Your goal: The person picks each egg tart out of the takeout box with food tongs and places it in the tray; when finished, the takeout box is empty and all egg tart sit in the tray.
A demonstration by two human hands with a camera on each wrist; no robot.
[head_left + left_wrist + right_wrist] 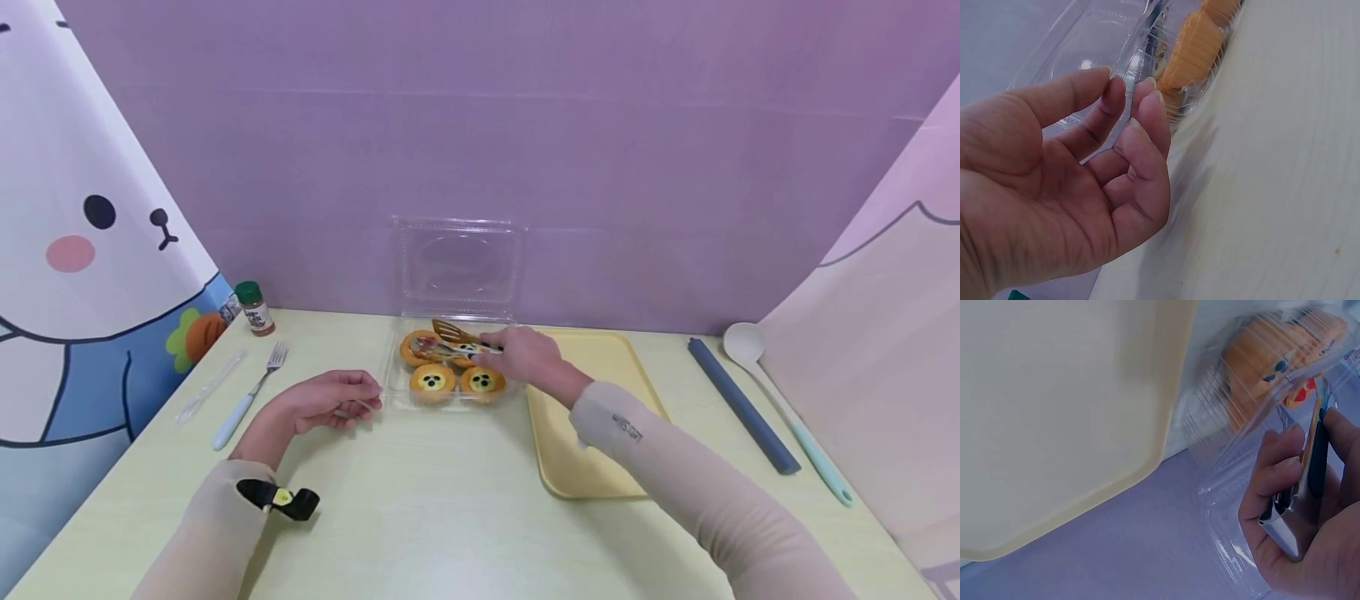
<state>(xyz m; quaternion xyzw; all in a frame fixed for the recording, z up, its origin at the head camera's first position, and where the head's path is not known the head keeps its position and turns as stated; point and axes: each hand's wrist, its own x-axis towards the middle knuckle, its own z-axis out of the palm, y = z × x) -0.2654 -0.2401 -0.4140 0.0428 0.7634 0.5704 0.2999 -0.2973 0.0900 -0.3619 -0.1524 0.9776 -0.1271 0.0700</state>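
Note:
A clear plastic clamshell box (461,267) stands with its lid raised against the backdrop. Inside are several tarts (432,381), the front two with dark dots on pale filling. My right hand (527,354) grips food tongs (452,332) with a brown slotted head, held low over the back tarts. The right wrist view shows the fingers wrapped round the metal handle of the tongs (1291,528), with red topping near their tips. My left hand (330,398) pinches the box's left rim between thumb and index finger (1088,128), other fingers curled below.
A yellow tray (592,467) lies right of the box, under my right forearm. Farther right are a dark blue bar (742,404) and a long-handled spoon (783,408). At left are a fork (251,396), a clear plastic utensil (210,387) and a green-capped jar (256,310).

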